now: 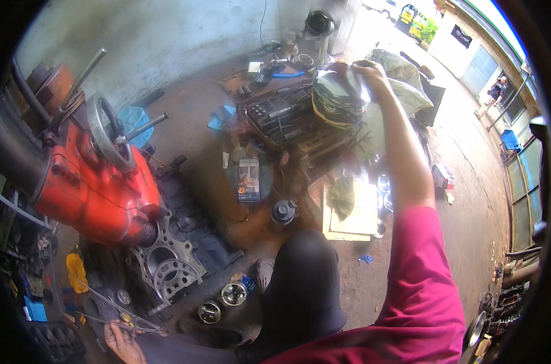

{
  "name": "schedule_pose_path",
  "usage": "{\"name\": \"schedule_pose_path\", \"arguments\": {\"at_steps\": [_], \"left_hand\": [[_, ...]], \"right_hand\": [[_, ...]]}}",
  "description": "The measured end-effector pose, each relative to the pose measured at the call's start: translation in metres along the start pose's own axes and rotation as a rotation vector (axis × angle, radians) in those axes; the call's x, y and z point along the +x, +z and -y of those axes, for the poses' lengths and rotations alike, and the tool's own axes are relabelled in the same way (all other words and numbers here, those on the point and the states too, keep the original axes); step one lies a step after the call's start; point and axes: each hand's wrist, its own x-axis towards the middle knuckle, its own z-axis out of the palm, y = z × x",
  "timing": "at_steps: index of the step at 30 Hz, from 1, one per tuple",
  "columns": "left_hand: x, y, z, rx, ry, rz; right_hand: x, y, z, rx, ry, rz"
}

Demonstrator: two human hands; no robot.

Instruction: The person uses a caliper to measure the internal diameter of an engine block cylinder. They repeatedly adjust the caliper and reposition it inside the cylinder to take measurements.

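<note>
At the lower left, my left hand (124, 344) is closed on a thin V-shaped metal tool (143, 329). Its long arms point away to the left. My right arm reaches far forward, and my right hand (371, 76) is closed at the upper edge of a rounded bundle of stained, pale and greenish sheets (338, 100). Glare and blur hide its fingertips. Close to my left hand lies an engine block (184, 233), with a flat metal ring (177, 276) over a bore. Two pistons (233, 293) stand on the floor beside my knee.
A red machine head with a handwheel (109, 136) overhangs the block. Ahead are an open tool case (281, 115), a dark box (249, 179) and a round metal part (283, 212). Yellowish cardboard (351, 224) lies to the right. A person (497, 90) is far off, at the upper right.
</note>
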Motion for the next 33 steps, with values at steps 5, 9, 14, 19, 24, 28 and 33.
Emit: {"name": "schedule_pose_path", "arguments": {"at_steps": [5,9,14,19,24,28,33], "left_hand": [[0.000,0.004,0.005,-0.247,-0.091,-0.019],[0.004,0.006,0.006,-0.443,-0.040,0.075],[-0.002,0.003,0.003,-0.415,-0.081,0.039],[-0.012,0.000,-0.001,-0.531,0.015,0.087],[-0.023,-0.011,-0.001,-0.538,0.023,0.018],[-0.027,-0.014,-0.003,-0.547,0.004,-0.029],[-0.030,-0.013,-0.006,-0.567,0.023,0.001]], "right_hand": [[-0.082,-0.044,0.053,0.821,-0.046,0.008],[-0.222,-0.026,0.105,0.855,-0.127,0.060],[-0.419,0.023,0.135,1.186,0.346,0.367],[-0.498,0.048,0.211,1.644,0.581,0.655],[-0.490,0.009,0.297,0.175,-0.034,1.243],[-0.492,0.001,0.275,0.397,-0.258,1.354],[-0.493,0.013,0.261,0.474,-0.314,1.384]]}}
